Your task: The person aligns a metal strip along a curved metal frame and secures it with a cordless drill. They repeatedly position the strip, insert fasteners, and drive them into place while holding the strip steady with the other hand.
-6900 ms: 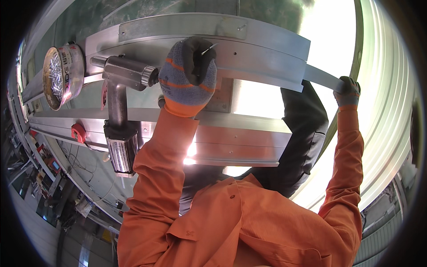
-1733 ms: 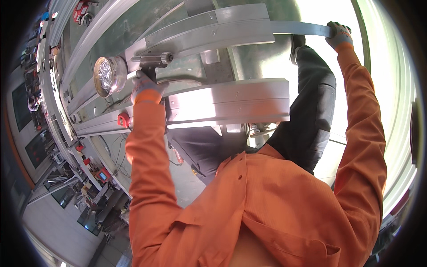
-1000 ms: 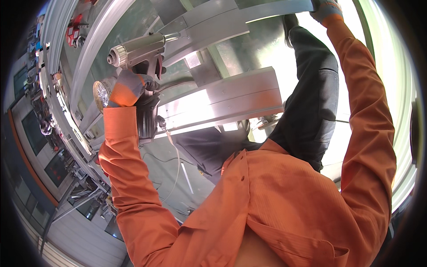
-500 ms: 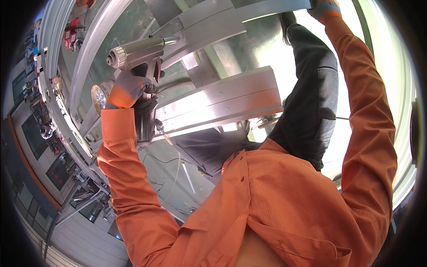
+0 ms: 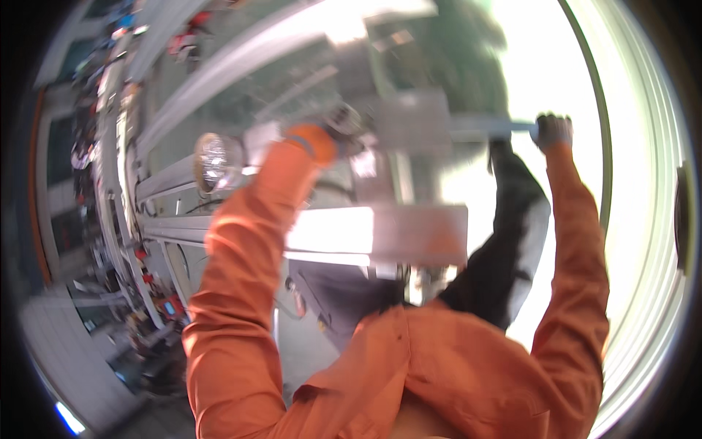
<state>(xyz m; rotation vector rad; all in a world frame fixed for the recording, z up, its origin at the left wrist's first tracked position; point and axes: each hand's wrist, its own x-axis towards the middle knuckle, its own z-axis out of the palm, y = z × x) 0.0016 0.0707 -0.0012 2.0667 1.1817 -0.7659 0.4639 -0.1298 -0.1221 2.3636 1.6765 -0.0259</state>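
My left hand [image 5: 333, 135], in a grey and orange glove, reaches over the metal frame at the upper middle. Motion blurs it. It appears closed around a silvery rivet gun [image 5: 352, 121], mostly hidden by the hand and smeared. At the upper right my right hand [image 5: 553, 132], gloved too, is closed on the end of a long flat grey-blue bar [image 5: 490, 128]. That bar runs leftward to a grey metal plate [image 5: 413, 121]. Nearer my body lies a broad shiny metal profile [image 5: 417, 227], level across the view.
A roll of shiny tape or foil [image 5: 213, 162] stands left of my left forearm. Long metal rails [image 5: 175, 227] run along the left side. Red items [image 5: 189, 35] lie at the far left. A dark-trousered leg [image 5: 515, 234] is below my right hand; bright light floods the right.
My left hand has moved right and away from my body, over the frame. My right hand appears lower in the view, still gripping the bar. The whole view has shifted and blurred.
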